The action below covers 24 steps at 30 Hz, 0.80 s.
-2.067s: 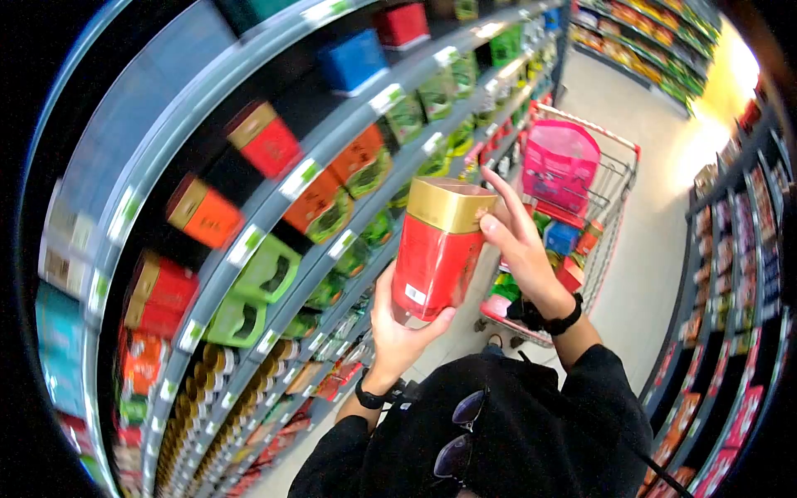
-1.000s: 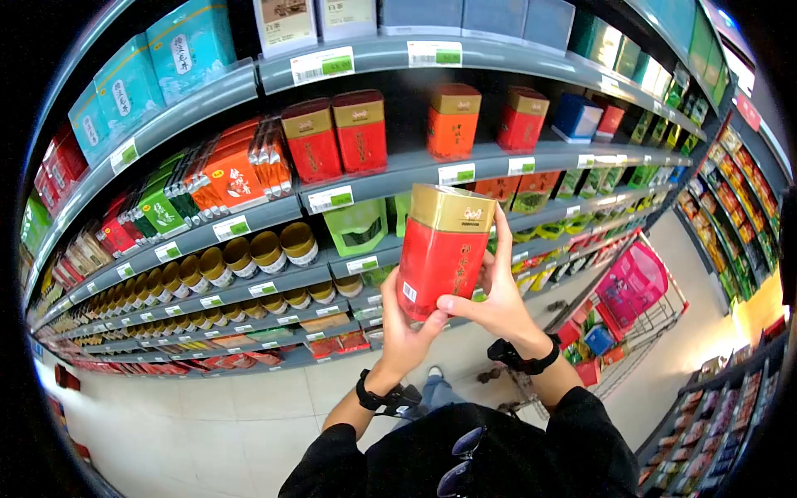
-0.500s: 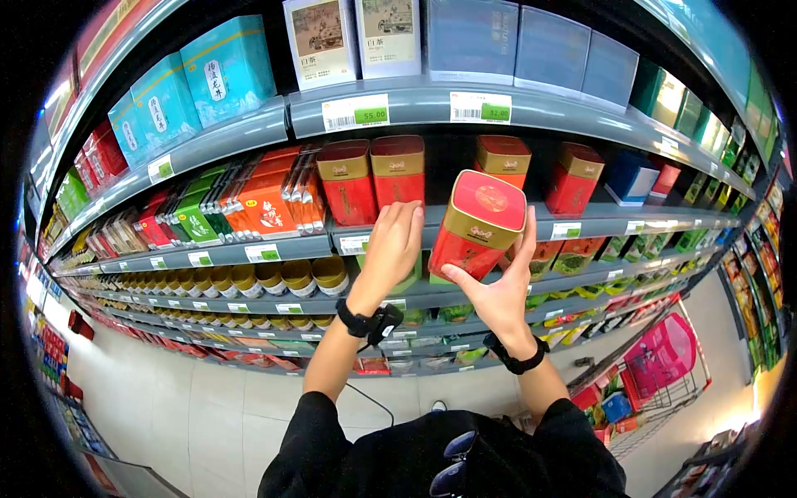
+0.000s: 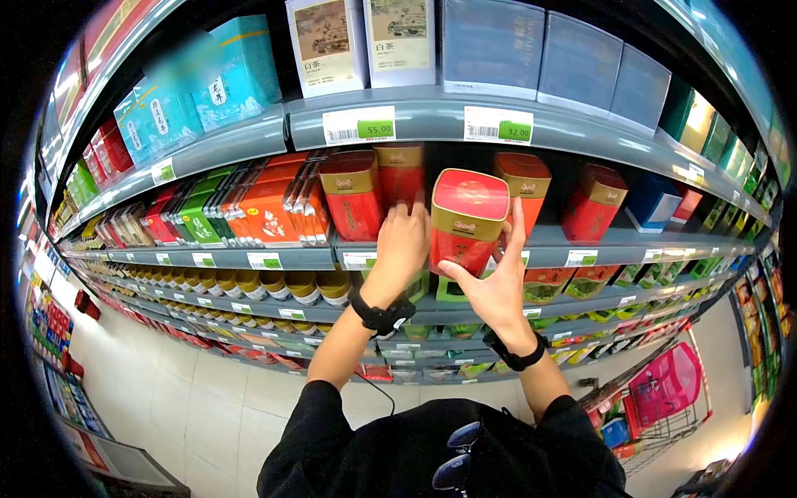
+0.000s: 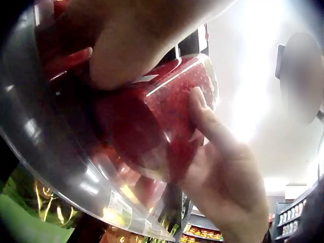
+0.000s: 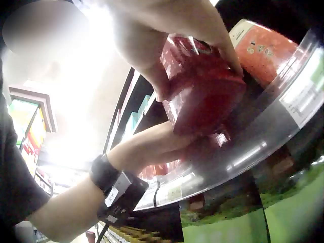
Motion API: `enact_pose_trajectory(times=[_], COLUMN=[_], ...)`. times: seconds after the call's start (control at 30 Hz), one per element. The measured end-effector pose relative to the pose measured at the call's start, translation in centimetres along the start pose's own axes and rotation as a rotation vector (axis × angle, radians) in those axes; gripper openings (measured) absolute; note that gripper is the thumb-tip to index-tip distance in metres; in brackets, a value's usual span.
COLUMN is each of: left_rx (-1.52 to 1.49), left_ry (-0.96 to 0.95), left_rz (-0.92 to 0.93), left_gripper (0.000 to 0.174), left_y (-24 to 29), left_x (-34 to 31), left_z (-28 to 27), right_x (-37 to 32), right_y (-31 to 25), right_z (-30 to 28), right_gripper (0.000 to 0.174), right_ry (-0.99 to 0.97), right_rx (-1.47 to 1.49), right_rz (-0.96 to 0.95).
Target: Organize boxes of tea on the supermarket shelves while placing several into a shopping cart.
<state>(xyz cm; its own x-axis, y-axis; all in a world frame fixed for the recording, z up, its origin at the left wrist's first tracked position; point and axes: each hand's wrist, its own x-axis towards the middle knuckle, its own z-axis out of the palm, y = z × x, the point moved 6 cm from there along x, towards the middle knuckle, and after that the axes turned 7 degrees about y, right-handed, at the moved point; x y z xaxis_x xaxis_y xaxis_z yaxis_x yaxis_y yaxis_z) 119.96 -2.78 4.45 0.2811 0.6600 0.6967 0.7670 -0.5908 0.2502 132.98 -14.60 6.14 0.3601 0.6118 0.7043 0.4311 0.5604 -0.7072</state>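
Observation:
My right hand (image 4: 496, 286) grips a red tin with a gold band and red lid (image 4: 466, 220), thumb on the near side and fingers along its right. That tin (image 6: 202, 104) is tilted in the right wrist view, held from both sides. At the shelf, my left hand (image 4: 404, 245) reaches with its fingers against the lower front of another red and gold tin (image 4: 401, 174), which looks blurred. A similar tin (image 4: 352, 199) stands just left of it. In the left wrist view my left hand (image 5: 136, 40) is close and dark, its fingertips partly hidden.
An orange tin (image 4: 525, 178) and another red tin (image 4: 594, 203) stand to the right. Above runs a shelf edge with price labels (image 4: 498, 124); orange packets (image 4: 274, 203) fill the left. A cart with a pink bag (image 4: 667, 383) stands at lower right.
My left hand has let go of the held tin and reached to the shelf, where the tin at its fingers has shifted back. My right hand has brought its tin slightly left and more upright.

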Motion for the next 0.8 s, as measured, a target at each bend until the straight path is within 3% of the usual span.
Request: enact_pose_trajectory(times=[0.1,0.17,0.3,0.4,0.8], left_rx=[-0.250,-0.274,-0.456,-0.502,-0.580], left_ry=[0.123,0.090,0.052,0.021,-0.014], left_rz=[0.079,0.052,0.038,-0.039,-0.228], left_gripper=[0.053,0.059,0.035,0.028,0.024], left_y=[-0.2,0.2,-0.6,-1.8,-5.0], left_x=[-3.1,-6.2,-10.4,-13.3,-22.5], left_z=[-2.5,-5.0,-7.4,-8.3,-11.3], right_x=[1.0,1.7,4.0,5.5,4.0], right_y=[-0.3,-0.5,0.7,0.9,3.1], right_z=[1.2,1.9,4.3,6.3,9.7], right_gripper=[0.121,0.121,0.117,0.115,0.107], right_ry=[-0.055,-0.049,-0.064,-0.116,-0.268], right_rx=[0.007,0.021,-0.008,-0.006,-0.106], right_rz=[-0.039,-0.050,-0.047,-0.029,0.018])
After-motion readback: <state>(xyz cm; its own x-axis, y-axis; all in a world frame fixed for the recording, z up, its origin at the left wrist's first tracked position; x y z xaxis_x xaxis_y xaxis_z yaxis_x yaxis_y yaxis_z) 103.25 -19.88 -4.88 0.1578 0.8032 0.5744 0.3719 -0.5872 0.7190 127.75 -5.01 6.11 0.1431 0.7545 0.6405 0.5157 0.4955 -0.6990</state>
